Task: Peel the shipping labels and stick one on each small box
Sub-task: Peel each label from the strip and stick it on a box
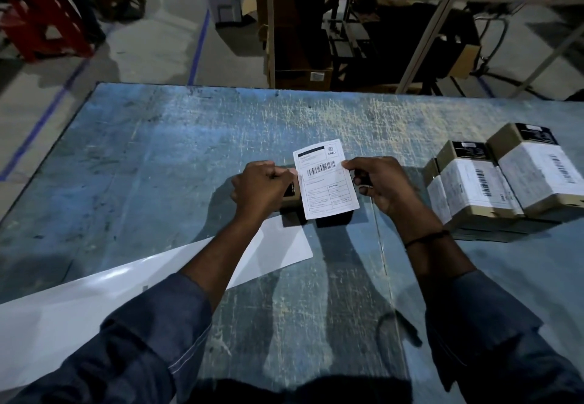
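Note:
A white shipping label (326,179) with a barcode is held flat over a small dark box (292,201) at the middle of the table. My left hand (262,189) pinches the label's left edge and my right hand (384,184) pinches its right edge. The label and my left hand hide most of the box. At the right stand several small boxes (505,182), stacked, with white barcode labels stuck on their tops.
A long white backing sheet (94,302) lies across the near left of the scratched blue table (189,151), partly under my left forearm. Beyond the table's far edge stand a wooden rack with cartons (303,40) and a red stool (41,24).

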Tool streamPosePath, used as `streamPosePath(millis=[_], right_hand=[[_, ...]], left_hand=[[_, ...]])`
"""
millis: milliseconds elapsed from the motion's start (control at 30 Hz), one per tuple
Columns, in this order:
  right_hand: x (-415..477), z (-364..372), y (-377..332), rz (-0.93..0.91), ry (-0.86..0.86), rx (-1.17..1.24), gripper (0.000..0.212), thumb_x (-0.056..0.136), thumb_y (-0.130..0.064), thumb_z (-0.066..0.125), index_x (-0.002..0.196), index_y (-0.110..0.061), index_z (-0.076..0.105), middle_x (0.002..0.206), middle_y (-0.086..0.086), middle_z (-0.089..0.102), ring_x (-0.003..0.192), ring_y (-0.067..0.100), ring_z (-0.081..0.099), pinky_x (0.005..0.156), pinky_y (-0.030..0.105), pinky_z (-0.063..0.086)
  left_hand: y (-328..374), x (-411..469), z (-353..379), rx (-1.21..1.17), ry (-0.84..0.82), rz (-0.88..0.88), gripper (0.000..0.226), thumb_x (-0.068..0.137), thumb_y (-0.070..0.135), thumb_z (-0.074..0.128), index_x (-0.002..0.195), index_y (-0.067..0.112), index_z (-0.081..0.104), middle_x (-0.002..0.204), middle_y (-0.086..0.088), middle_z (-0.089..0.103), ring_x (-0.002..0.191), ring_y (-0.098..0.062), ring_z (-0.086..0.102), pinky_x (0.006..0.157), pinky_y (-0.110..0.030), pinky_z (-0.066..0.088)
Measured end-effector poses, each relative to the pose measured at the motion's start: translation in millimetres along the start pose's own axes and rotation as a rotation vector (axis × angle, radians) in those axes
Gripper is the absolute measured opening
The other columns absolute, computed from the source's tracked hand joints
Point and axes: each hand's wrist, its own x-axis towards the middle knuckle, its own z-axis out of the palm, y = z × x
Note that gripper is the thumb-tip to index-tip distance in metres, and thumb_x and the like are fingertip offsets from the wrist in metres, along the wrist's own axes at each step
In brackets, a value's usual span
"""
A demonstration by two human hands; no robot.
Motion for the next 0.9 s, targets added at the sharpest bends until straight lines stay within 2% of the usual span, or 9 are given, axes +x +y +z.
streamPosePath(millis=[67,200,267,367,433,567,733,833,900], right_hand=[[-1.5,0.3,-0.1,0.006,-0.015,0.008,0.012,0.081,-0.009,0.08,0.084,-0.002,0.07,0.055,0.001,0.055,0.05,0.017,0.047,0.053,0.029,0.034],[-5.1,0.9,-1.6,0.013,-0.046,0.048,0.009,0.082,-0.009,0.078,0.074,-0.008,0.075,0.059,0.003,0.058,0.052,0.017,0.048,0.054,0.03,0.035],[-5.3,0.7,-1.3,0.015,-0.052,0.042,0.006,0.083,-0.009,0.078,0.079,-0.005,0.076,0.061,0.004,0.057,0.052,0.017,0.047,0.054,0.03,0.034],[-4.4,-0.2,0.5,0.021,-0.036,0.036,0.016,0.083,-0.009,0.078,0.094,0.002,0.074,0.056,0.001,0.055,0.051,0.017,0.045,0.052,0.029,0.032],[-4.1,-0.5,1.1,0.025,-0.024,0.031,0.02,0.082,-0.008,0.078,0.097,0.004,0.073,0.052,-0.001,0.054,0.05,0.016,0.044,0.05,0.028,0.031],[-4.5,0.2,3.4,-0.014,0.015,-0.041,0.015,0.079,-0.008,0.081,0.086,0.0,0.071,0.052,0.001,0.052,0.046,0.015,0.043,0.045,0.024,0.028],[-2.5,2.6,5.9,-0.068,0.088,-0.197,0.023,0.08,-0.003,0.081,0.067,-0.003,0.062,0.039,-0.007,0.05,0.032,0.005,0.041,0.04,0.016,0.034],[-0.9,4.4,11.8,-0.104,0.11,-0.258,0.037,0.08,-0.003,0.081,0.054,-0.008,0.055,0.037,-0.009,0.051,0.031,0.003,0.042,0.041,0.017,0.036],[1.3,5.0,16.0,-0.119,0.126,-0.294,0.037,0.08,-0.004,0.082,0.053,-0.01,0.057,0.041,-0.009,0.057,0.034,0.001,0.048,0.044,0.017,0.04]], left_hand=[[2.2,0.2,0.4,-0.022,0.038,-0.015,0.022,0.06,0.072,0.06,0.071,0.057,0.072,0.084,0.026,0.073,0.103,-0.02,0.069,0.097,-0.048,0.053],[1.3,-0.3,0.5,-0.066,0.025,-0.024,0.024,0.062,0.076,0.063,0.075,0.059,0.073,0.083,0.028,0.074,0.101,-0.016,0.071,0.096,-0.049,0.055],[0.5,-0.6,0.6,-0.061,-0.006,-0.029,0.022,0.063,0.075,0.065,0.073,0.058,0.074,0.083,0.028,0.074,0.102,-0.02,0.071,0.095,-0.053,0.055],[0.8,0.3,0.8,-0.049,-0.024,-0.021,0.025,0.062,0.072,0.067,0.074,0.053,0.077,0.084,0.024,0.074,0.103,-0.025,0.07,0.095,-0.057,0.054],[3.3,0.9,-0.3,-0.024,-0.03,-0.015,0.027,0.06,0.072,0.066,0.072,0.051,0.077,0.081,0.022,0.069,0.106,-0.028,0.069,0.097,-0.058,0.052],[12.1,-4.0,-3.7,0.007,-0.031,-0.025,0.022,0.061,0.064,0.066,0.057,0.043,0.074,0.068,0.024,0.061,0.11,-0.021,0.065,0.098,-0.047,0.044],[19.5,-9.0,-5.4,0.132,0.022,-0.065,0.023,0.078,0.048,0.076,0.063,0.03,0.075,0.09,0.029,0.059,0.129,-0.019,0.05,0.091,-0.035,0.025],[19.1,-10.2,-4.8,0.194,0.023,-0.027,0.02,0.079,0.047,0.075,0.075,0.027,0.08,0.117,0.023,0.058,0.13,-0.018,0.043,0.093,-0.036,0.025],[18.7,-11.2,-4.1,0.216,0.035,-0.01,0.019,0.08,0.045,0.075,0.077,0.026,0.08,0.118,0.021,0.055,0.128,-0.018,0.04,0.096,-0.038,0.027]])
